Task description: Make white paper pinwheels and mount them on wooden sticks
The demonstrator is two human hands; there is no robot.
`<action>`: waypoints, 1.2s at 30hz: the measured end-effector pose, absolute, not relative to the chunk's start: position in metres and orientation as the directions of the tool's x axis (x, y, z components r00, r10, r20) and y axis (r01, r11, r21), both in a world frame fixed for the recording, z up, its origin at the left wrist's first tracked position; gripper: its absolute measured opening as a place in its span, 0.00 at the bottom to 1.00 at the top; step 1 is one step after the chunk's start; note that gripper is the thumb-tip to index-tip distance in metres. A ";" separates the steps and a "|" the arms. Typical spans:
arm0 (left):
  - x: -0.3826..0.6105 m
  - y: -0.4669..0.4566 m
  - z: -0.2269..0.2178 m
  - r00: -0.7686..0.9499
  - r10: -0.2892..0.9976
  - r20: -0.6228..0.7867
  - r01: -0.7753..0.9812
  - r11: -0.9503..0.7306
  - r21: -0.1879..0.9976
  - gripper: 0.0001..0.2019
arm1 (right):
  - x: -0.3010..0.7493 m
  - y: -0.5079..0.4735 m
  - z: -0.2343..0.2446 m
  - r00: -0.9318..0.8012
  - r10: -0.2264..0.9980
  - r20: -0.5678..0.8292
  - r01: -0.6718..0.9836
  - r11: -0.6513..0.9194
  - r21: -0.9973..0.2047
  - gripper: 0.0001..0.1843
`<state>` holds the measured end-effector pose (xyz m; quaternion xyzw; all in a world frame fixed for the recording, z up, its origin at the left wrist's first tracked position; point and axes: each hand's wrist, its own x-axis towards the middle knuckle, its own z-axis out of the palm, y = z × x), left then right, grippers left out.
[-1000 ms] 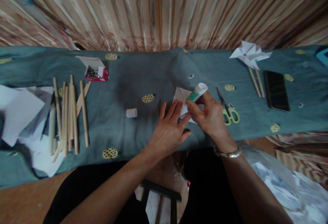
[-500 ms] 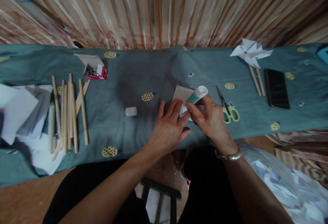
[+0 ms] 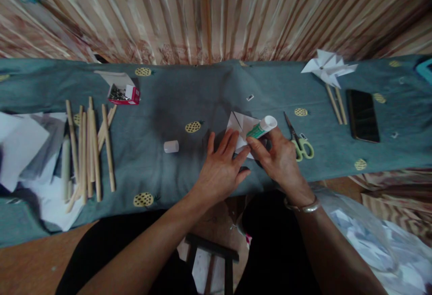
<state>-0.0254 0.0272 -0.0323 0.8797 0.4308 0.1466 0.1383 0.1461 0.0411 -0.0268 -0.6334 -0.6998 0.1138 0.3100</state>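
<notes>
Head view: left hand (image 3: 221, 171) lies flat, fingers spread, pinning the folded white paper (image 3: 240, 126) at the tablecloth's (image 3: 189, 92) middle; right hand (image 3: 278, 157) pinches the glue stick (image 3: 261, 128), tip on the paper. Gluing looks underway; next, press the flap down.

Green-and-white glue stick (image 3: 262, 128), uncapped, tilted with its base toward 2 o'clock, tip pressed on a folded white paper square (image 3: 240, 128) lying flat on the counter.
</notes>
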 end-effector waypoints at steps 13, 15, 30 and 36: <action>-0.026 0.027 -0.033 0.593 0.794 0.136 0.712 -0.595 0.373 0.27 | 0.152 0.044 -0.029 -0.004 0.946 0.324 0.813 0.191 -0.550 0.15; -0.026 0.027 -0.033 0.592 0.794 0.137 0.712 -0.595 0.374 0.27 | 0.152 0.045 -0.029 0.002 0.946 0.324 0.815 0.187 -0.549 0.16; -0.026 0.027 -0.032 0.595 0.792 0.141 0.712 -0.600 0.366 0.28 | 0.148 0.051 -0.027 0.030 0.954 0.299 0.815 0.150 -0.559 0.15; -0.026 0.026 -0.032 0.591 0.793 0.148 0.714 -0.600 0.360 0.28 | 0.146 0.053 -0.027 0.026 0.957 0.290 0.803 0.153 -0.576 0.14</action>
